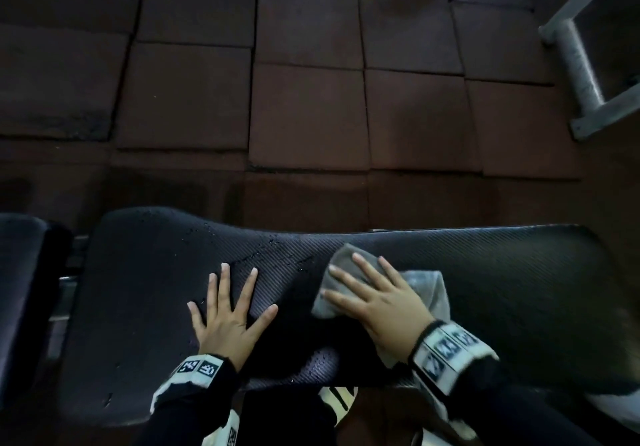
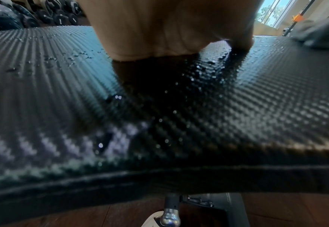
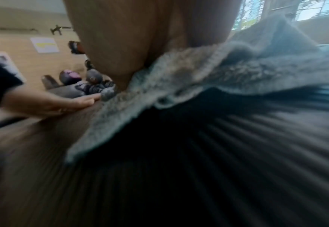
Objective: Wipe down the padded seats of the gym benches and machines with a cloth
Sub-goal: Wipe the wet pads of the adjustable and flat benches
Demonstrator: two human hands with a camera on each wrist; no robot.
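One grey cloth (image 1: 349,286) lying on the black padded seat (image 1: 502,283) near its narrow middle, pressed flat under the right hand (image 1: 381,300); fingers straight and spread, not curled round the fabric. Loose folds of cloth sticking out on the hand's right side and near the wrist. Just beside it on the same pad, apart from the cloth, the left hand (image 1: 227,321), palm down, fingers splayed wide. Scattered water droplets (image 1: 273,243) on the woven-textured surface between and beyond the two hands, plainly seen from the left wrist as beads round the palm. Left of this pad, a second dark pad (image 1: 20,272) across a gap. Beyond the bench, brown rubber floor tiles (image 1: 304,110); at upper right, a grey metal frame (image 1: 581,65). Below the pad's near edge, a metal post (image 2: 170,215) of the bench. Far off, a rack of dumbbells (image 2: 58,15), blurred, and a bright window (image 2: 272,12). Right wrist picture smeared with blur.
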